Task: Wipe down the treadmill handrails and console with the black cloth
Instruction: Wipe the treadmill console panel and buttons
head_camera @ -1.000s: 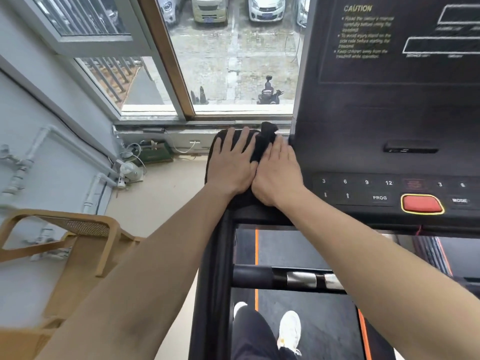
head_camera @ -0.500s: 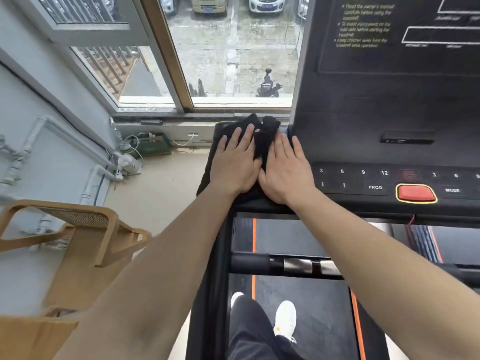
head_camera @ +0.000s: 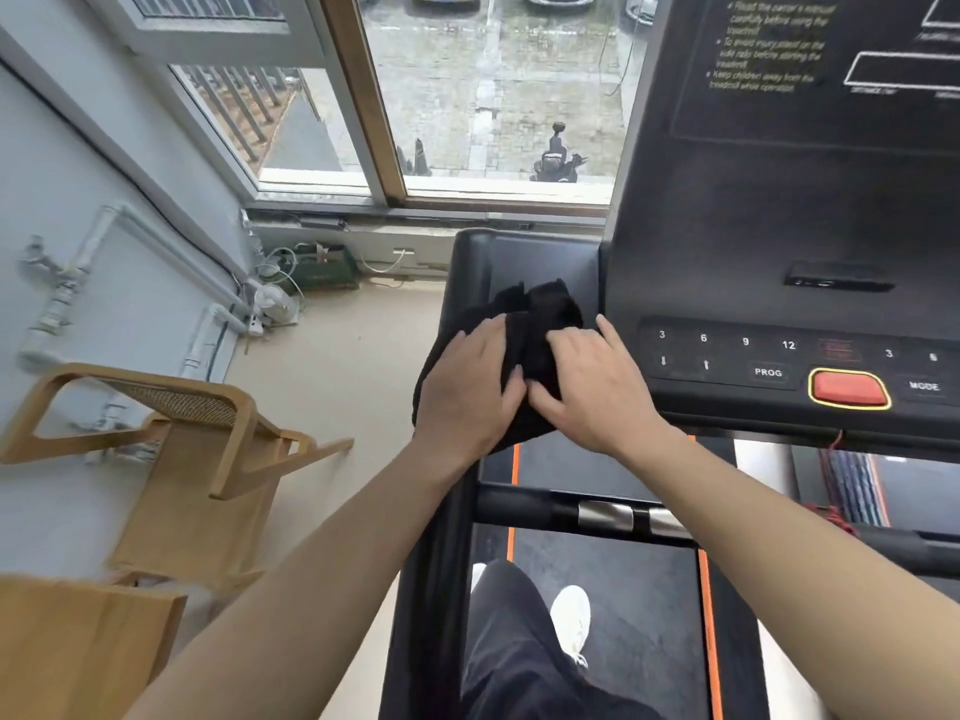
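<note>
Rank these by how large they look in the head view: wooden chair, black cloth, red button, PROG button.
Largest to smallest:
1. wooden chair
2. black cloth, counting only its uncovered part
3. red button
4. PROG button, clearly the smallest

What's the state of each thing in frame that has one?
black cloth, bunched on the console's left tray, edge hanging off the left side
left hand, flat, pressing on the cloth
right hand, fingers curled into the cloth
console, screen dark, no digits lit
</note>
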